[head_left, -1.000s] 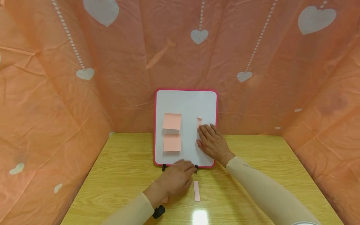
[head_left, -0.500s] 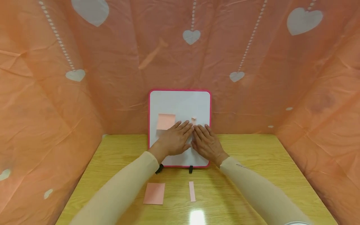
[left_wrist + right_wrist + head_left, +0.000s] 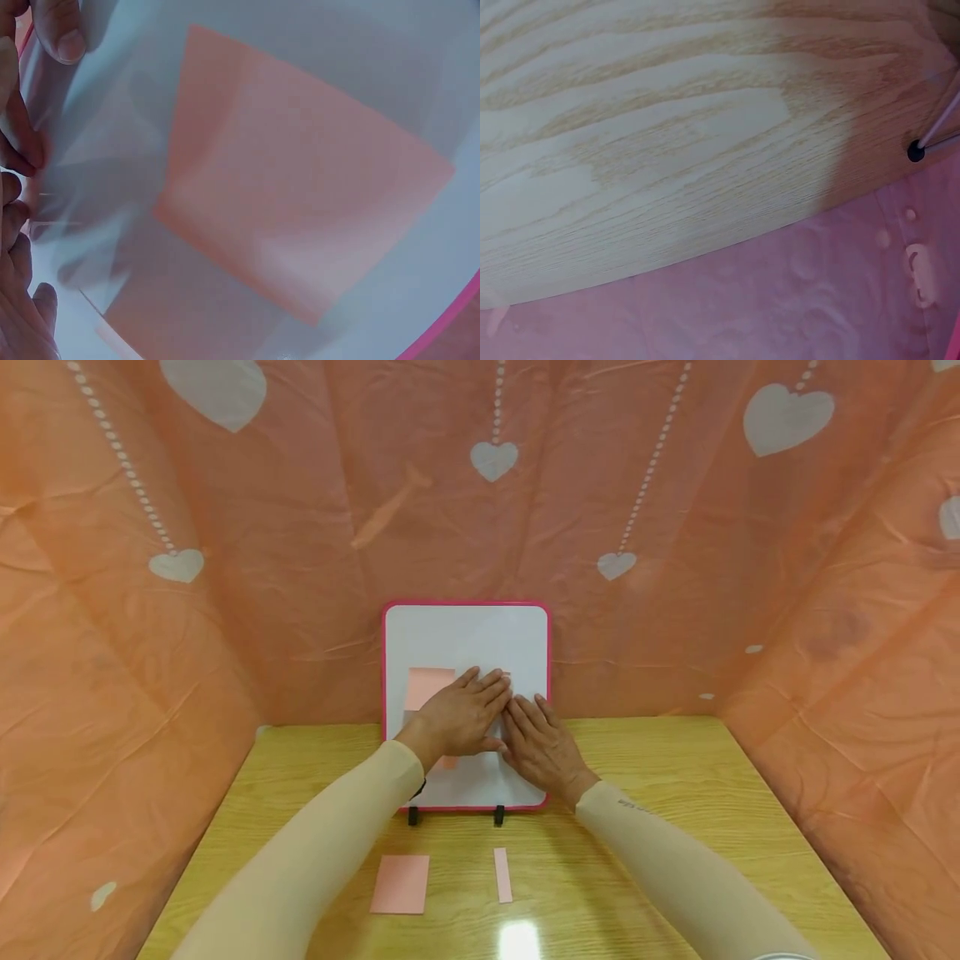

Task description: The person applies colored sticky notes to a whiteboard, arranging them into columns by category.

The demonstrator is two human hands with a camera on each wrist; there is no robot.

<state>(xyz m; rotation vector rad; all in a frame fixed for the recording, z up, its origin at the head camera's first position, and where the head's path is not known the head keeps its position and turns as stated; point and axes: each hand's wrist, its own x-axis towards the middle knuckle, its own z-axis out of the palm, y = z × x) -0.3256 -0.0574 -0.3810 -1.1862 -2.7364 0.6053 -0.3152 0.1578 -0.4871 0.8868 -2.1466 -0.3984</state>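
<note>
A whiteboard [image 3: 468, 635] with a pink rim stands upright at the table's back. My left hand [image 3: 465, 710] lies flat over its middle, straight fingertips on a narrow pink paper strip [image 3: 507, 674] whose top edge barely shows. Right beside it my right hand [image 3: 545, 750] rests on the board with fingers straight, their tips at the strip's lower part. Two square pink sticky notes sit on the board's left half: the upper note [image 3: 429, 687] is partly covered by my left hand, the lower note [image 3: 450, 762] mostly hidden. The left wrist view shows a square note [image 3: 300, 172] with curling edges.
On the wooden table [image 3: 645, 860] in front lie a square pink sticky note pad [image 3: 401, 884] and a narrow pink strip pad [image 3: 503, 875]. Black feet [image 3: 499, 815] hold the board. Orange cloth [image 3: 637, 635] with white hearts walls the back and sides.
My left hand has risen from the board's bottom edge onto its face, then slid up over the strip's top. My right hand stays on the board. The head view has swung slightly right.
</note>
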